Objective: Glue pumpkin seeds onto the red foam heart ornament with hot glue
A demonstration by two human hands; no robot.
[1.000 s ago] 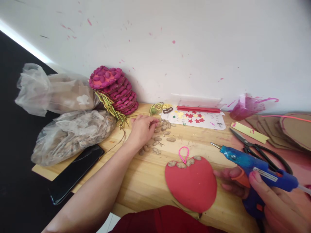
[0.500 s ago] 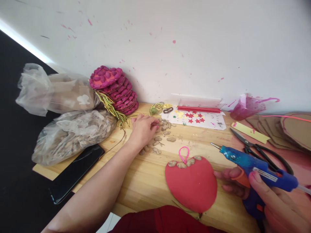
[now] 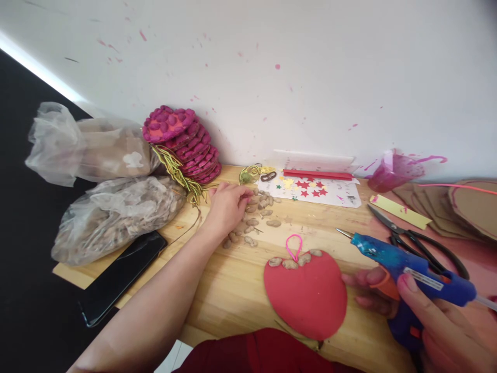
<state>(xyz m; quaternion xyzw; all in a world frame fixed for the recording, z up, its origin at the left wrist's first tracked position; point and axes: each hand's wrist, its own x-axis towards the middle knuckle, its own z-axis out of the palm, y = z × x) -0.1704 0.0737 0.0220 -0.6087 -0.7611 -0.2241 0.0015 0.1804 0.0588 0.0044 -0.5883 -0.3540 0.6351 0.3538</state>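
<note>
Bent fingers of my left hand (image 3: pixel 228 207) are closed over the left side of a scatter of peanuts (image 3: pixel 264 199); the fingertips are partly hidden, so I cannot make out what is in them. My right hand (image 3: pixel 438 326) grips a blue hot glue gun (image 3: pixel 411 269) by its handle, fingers at the orange trigger, nozzle pointing left. Between the hands lies a red apple-shaped cutout (image 3: pixel 306 300) with a pink loop (image 3: pixel 294 247) at its top. Several peanuts (image 3: pixel 290 264) sit along its upper edge.
Plastic bags (image 3: pixel 116 217) and a black phone (image 3: pixel 124 277) lie left, near stacked purple peanut-covered pieces (image 3: pixel 182 145). Paper with stars (image 3: pixel 310 194) is at the back. Black scissors (image 3: pixel 407 235), a pink-stained cup (image 3: pixel 384 171) and cardboard cutouts (image 3: pixel 473 210) are right.
My left hand has shifted slightly left over the peanuts, and its thumb is less visible. The right hand, glue gun and red cutout have stayed in place.
</note>
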